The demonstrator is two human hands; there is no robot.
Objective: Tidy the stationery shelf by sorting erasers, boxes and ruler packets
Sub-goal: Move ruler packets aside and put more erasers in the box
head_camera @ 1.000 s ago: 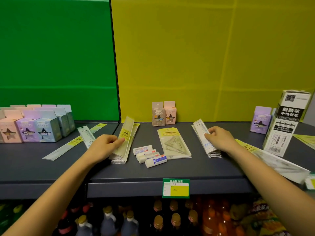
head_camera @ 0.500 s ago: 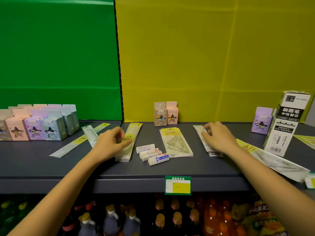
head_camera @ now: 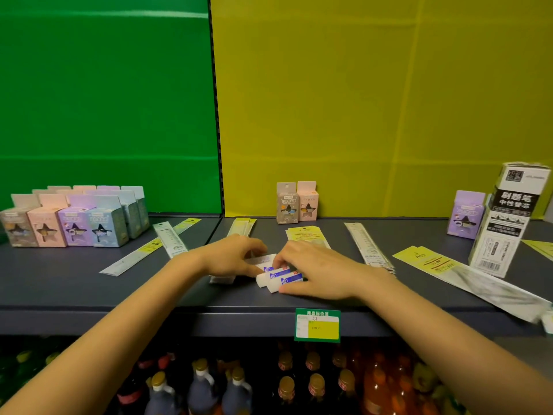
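Several white erasers (head_camera: 273, 276) with blue labels lie bunched near the front of the grey shelf (head_camera: 89, 295). My left hand (head_camera: 233, 256) closes on them from the left, thumb and fingertips touching the cluster. My right hand (head_camera: 317, 272) covers their right ends, fingers curled over them and thumb beneath. A stack of ruler packets (head_camera: 241, 226) runs back behind my left hand, partly hidden by it. Set-square packets (head_camera: 305, 233) lie behind my right hand. Another ruler packet stack (head_camera: 366, 245) lies to the right.
Rows of pastel star boxes (head_camera: 74, 223) stand at the left, two more (head_camera: 296, 205) at the back wall, a purple one (head_camera: 466, 214) beside a tall black-and-white box (head_camera: 505, 223). Loose ruler packets (head_camera: 169, 236) lie left; a long packet (head_camera: 466, 274) lies right. Bottles (head_camera: 239, 387) fill the shelf below.
Both hands have left the ruler packet stacks and come together at the middle. They now close around the erasers, which are pushed closer together.
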